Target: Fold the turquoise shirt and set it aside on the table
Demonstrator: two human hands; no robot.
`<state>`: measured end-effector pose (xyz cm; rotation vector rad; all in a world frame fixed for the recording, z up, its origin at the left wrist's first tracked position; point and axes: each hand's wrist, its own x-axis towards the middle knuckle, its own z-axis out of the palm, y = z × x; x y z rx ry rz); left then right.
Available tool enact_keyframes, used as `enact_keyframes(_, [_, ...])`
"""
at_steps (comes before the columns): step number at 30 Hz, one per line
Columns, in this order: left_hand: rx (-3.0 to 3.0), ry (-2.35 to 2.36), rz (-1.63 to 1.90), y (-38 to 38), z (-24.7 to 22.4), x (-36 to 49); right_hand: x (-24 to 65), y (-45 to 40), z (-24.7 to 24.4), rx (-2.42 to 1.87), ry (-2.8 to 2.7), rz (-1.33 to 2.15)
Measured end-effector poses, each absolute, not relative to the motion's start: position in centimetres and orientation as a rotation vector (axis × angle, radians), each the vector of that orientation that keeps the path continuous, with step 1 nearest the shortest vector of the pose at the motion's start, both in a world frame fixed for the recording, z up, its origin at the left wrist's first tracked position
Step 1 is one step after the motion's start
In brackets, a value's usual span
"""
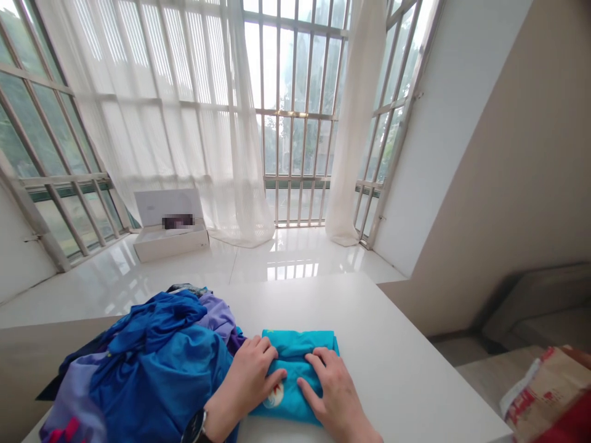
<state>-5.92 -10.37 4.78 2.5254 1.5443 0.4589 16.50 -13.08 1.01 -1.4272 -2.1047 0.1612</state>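
A turquoise cloth, folded into a compact rectangle with a pale print near its lower left, lies on the white table. My left hand, with a dark watch on the wrist, rests on the cloth's left side, fingers bent and thumb apart. On its right side lies my right hand, fingers slightly curled and thumb spread from them. Both hands touch the cloth from above. Beside my left forearm is a heaped pile of blue and lilac clothes.
An open white box stands on the glossy window ledge at the back left. Sheer curtains hang before barred windows. At the lower right are a paper bag and a grey sofa.
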Motion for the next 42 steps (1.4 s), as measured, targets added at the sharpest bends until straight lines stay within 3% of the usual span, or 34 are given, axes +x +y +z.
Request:
enact_keyframes(18, [2.155, 1.742, 0.437, -10.0, 4.3, -8.5, 16.5, -12.7, 0.9, -1.42, -2.113, 0.163])
enact_keyframes(29, [1.887, 1.366, 0.687, -9.0, 3.8, -7.8, 16.6, -12.6, 0.3, -1.411, -2.113, 0.238])
enact_keyframes(42, [1.625, 0.834, 0.553, -10.2, 5.2, -8.7, 15.8, -12.7, 4.6, -1.24, -2.396, 0.397])
